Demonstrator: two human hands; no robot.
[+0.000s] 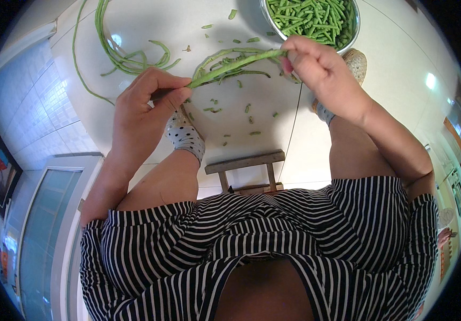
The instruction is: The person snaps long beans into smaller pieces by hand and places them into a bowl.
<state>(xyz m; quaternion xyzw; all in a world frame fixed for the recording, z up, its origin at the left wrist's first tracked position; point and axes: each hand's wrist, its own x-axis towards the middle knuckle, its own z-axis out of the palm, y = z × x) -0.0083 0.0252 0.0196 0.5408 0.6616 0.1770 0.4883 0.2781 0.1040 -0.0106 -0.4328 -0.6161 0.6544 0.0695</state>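
A green long bean (236, 64) is stretched between my two hands above the floor. My left hand (146, 96) pinches one end between thumb and forefinger, and my right hand (318, 72) grips the other. Below the bean lies a small heap of bean trimmings and thin, withered-looking pods (250, 73). Several whole long beans (112, 52) lie in loose curves beyond my left hand. Past my right hand stands a round metal bowl (356, 28) holding many short-cut bean pieces (310, 18).
Bean scraps (250, 119) are scattered over the pale tiled floor (270, 92). Between my legs is part of a low wooden stool (246, 160). My feet, in a spotted sock (184, 136) and shoes (354, 64), flank the scraps. A white-framed glass door (49, 216) is at left.
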